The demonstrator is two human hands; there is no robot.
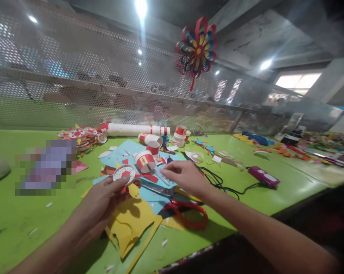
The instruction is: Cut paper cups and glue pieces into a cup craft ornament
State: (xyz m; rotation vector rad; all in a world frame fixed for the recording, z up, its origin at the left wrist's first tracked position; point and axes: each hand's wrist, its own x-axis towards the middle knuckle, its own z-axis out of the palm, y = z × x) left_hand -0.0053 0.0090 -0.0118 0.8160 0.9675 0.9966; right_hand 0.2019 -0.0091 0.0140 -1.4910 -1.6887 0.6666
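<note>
My left hand [107, 192] is closed on a paper turtle [124, 175] with a round white dotted disc for its shell and a yellow head piece. Its thumb presses on the disc's edge. To the right, my right hand [186, 177] is curled with fingertips together, over a pale translucent stick [162, 177]; whether it grips anything is hidden. Scissors [189, 215] with red handles lie below that hand, blades pointing left. Just beyond both hands, a red and white paper cup [145, 161] is tipped on its side. Cut yellow paper [132, 224] lies under my left hand.
More paper cups [179, 136] stand behind, near a long white tube of stacked cups [132, 129]. Decorated discs [77, 134] are piled at the back left, behind a blurred-out patch. A purple device [263, 177] with a black cord lies right. A perforated screen [117, 87] borders the green table.
</note>
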